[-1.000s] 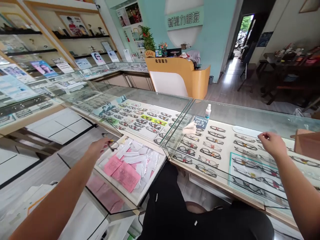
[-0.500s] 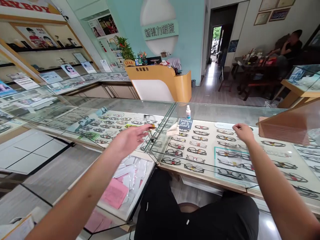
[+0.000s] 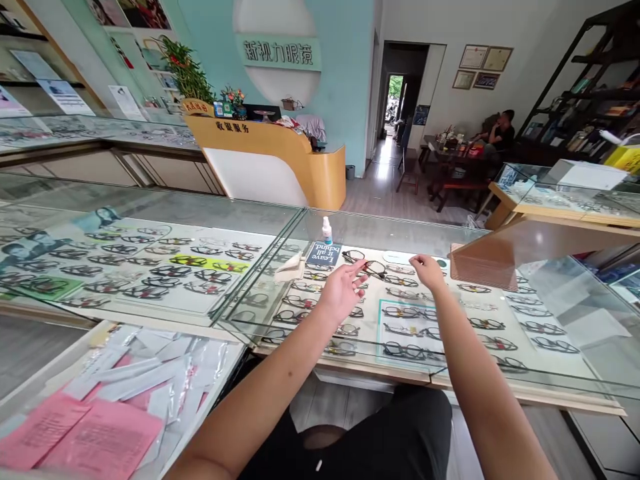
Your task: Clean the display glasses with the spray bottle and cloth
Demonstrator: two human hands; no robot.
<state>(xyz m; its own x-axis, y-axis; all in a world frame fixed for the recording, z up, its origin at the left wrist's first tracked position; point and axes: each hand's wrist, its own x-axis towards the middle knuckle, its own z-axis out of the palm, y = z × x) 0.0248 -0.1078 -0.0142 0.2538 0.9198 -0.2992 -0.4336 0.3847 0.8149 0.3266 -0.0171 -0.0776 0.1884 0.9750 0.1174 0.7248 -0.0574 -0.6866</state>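
My left hand (image 3: 344, 290) reaches over the glass counter, thumb and index finger pinching a pair of dark-rimmed eyeglasses (image 3: 375, 268) at the bridge. One round lens shows on each side of the fingertips; the other fingers are loosely spread. To the right of the eyeglasses, my right hand (image 3: 429, 272) is closed with its fingertips pressed together. Whether anything small is between them cannot be made out. A folded pale cloth (image 3: 290, 269), a dark blue card with white lettering (image 3: 323, 254) and a white spray bottle (image 3: 327, 231) are left of the held eyeglasses.
Rows of eyeglasses (image 3: 403, 351) lie inside the glass display counter (image 3: 435, 230). A drawer or tray with pink papers (image 3: 100, 437) and plastic bags is at lower left. A brown panel (image 3: 483, 267) stands at right. Beyond are a reception desk (image 3: 330, 177) and a seated person (image 3: 501, 133).
My left hand has carried the eyeglasses rightward, close to my right hand, which stays closed. The view has turned right, showing more of the shelf and counters there.
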